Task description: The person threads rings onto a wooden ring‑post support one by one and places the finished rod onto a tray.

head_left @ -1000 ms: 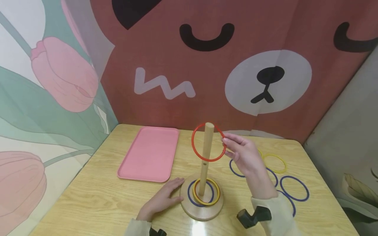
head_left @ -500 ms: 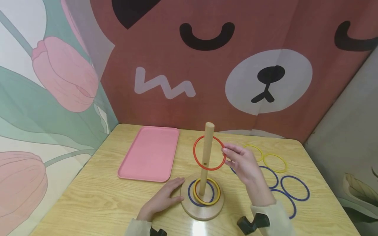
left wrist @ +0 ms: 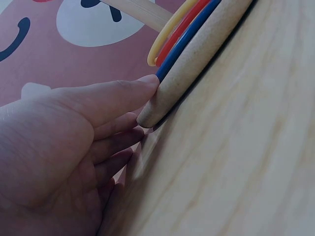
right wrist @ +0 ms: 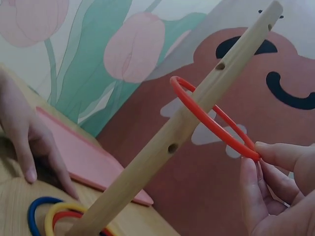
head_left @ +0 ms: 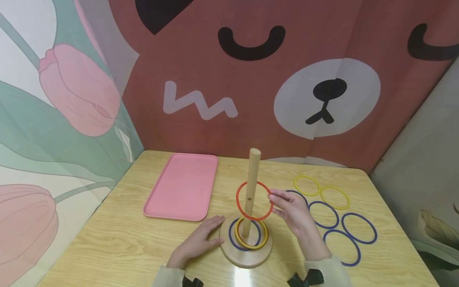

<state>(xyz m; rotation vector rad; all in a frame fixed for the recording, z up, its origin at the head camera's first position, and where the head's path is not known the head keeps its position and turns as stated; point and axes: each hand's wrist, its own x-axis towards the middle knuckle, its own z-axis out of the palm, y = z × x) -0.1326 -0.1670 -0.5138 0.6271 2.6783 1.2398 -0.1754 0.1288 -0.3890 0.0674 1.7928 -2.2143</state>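
Observation:
My right hand (head_left: pixel 295 211) pinches a red ring (right wrist: pixel 206 120) between thumb and fingertips. The ring encircles the upright wooden peg (head_left: pixel 254 167) about midway up and hangs tilted above the base. On the round wooden base (head_left: pixel 247 260) lie a blue ring (head_left: pixel 233 242), a red ring (right wrist: pixel 60 216) and a yellow ring (left wrist: pixel 156 46), stacked around the peg's foot with yellow on top. My left hand (head_left: pixel 195 241) touches the base's left edge, its thumb (left wrist: pixel 140 87) at the rim and its fingers fairly straight along the side.
A pink tray (head_left: pixel 181 187) lies at the table's back left. Right of the peg, two yellow rings (head_left: pixel 334 198) and several blue rings (head_left: pixel 358 228) lie flat on the wooden table (head_left: pixel 107 239). A bear-print cloth (head_left: pixel 201 135) hangs behind the table.
My right hand has moved down, bringing the red ring from around the peg's top to about midway. My left hand stays at the base.

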